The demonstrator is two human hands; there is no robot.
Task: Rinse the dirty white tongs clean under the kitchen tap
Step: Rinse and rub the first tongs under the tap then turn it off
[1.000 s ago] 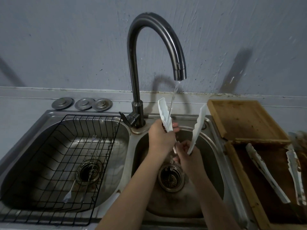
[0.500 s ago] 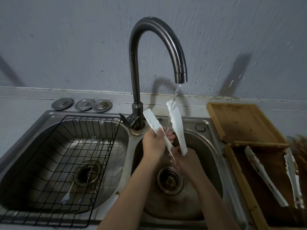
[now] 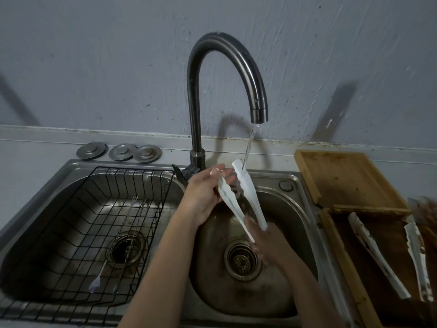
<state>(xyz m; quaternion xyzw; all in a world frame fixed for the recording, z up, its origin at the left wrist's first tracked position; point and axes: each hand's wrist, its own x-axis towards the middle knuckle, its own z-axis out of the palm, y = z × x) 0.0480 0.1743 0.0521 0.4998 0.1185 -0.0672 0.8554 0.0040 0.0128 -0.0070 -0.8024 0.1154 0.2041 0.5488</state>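
The right hand (image 3: 267,245) is closed around the hinge end of the white plastic tongs (image 3: 241,200), low over the right basin, so that both arms stand up and fan apart toward the spout; the left hand (image 3: 203,195) lies spread, its fingers (image 3: 223,174) extended flat against the back of the left arm of the tongs, seemingly to steady or rub it; the right arm's tip meets the thin stream of water (image 3: 248,147) falling from the dark curved metal tap (image 3: 224,67), a hold that probably lets the water run down the blade and drain off at the hinge. Beneath them the stainless steel double sink (image 3: 295,209) shows a round drain strainer (image 3: 242,260) in its right basin; the left basin holds a black wire rack (image 3: 89,221) with thin metal skewers (image 3: 125,233) lying in it. At the right, on the desk, a wooden tray (image 3: 343,256) carries two more soiled white tongs (image 3: 376,254), likely waiting their turn, behind it a wooden board (image 3: 343,178); three round metal sink plugs (image 3: 118,151) rest on the ledge behind the sink.
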